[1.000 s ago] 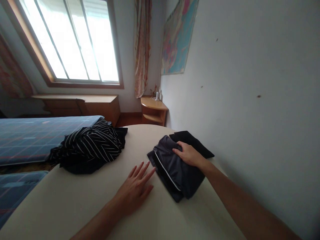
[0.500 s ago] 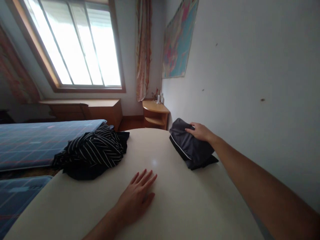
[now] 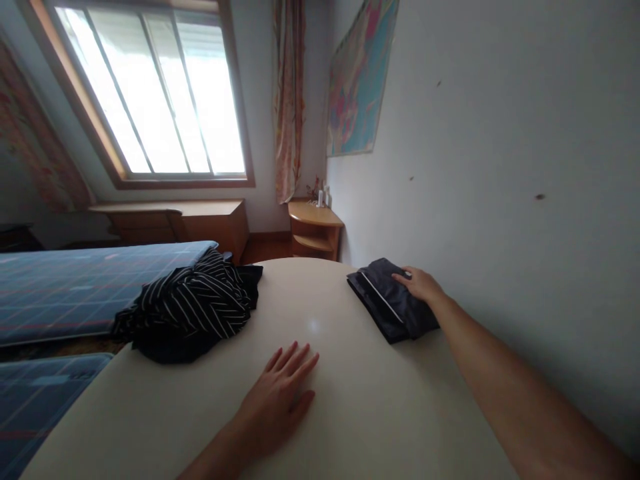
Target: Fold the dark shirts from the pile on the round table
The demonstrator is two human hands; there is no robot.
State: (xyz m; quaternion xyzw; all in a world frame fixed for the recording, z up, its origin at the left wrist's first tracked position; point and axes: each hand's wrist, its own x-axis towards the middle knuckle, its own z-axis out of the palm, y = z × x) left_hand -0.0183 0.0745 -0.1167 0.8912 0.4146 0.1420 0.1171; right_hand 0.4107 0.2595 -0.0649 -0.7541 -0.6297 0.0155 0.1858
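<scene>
My right hand (image 3: 419,283) grips the upper layer of a folded dark grey garment (image 3: 387,303) at the table's far right. A thin white line runs across that cloth, and a darker layer shows beneath it. Palm down on the bare tabletop, my left hand (image 3: 283,393) has its fingers spread and holds nothing. To its upper left lies a heap of black clothing with white stripes (image 3: 200,300), crumpled near the table's left edge. Both hands rest apart from that heap. The garment's exact kind cannot be made out.
The cream round-edged table (image 3: 360,400) stands against the white wall (image 3: 500,133) on the right. A blue plaid mattress (image 3: 100,287) borders it on the left. Beyond are a low wooden cabinet (image 3: 215,217), a corner shelf (image 3: 315,215) and a window (image 3: 165,100).
My right hand has lowered the raised fold of the grey garment, which now lies flatter. My left hand has stayed in place on the table. The view has shifted slightly.
</scene>
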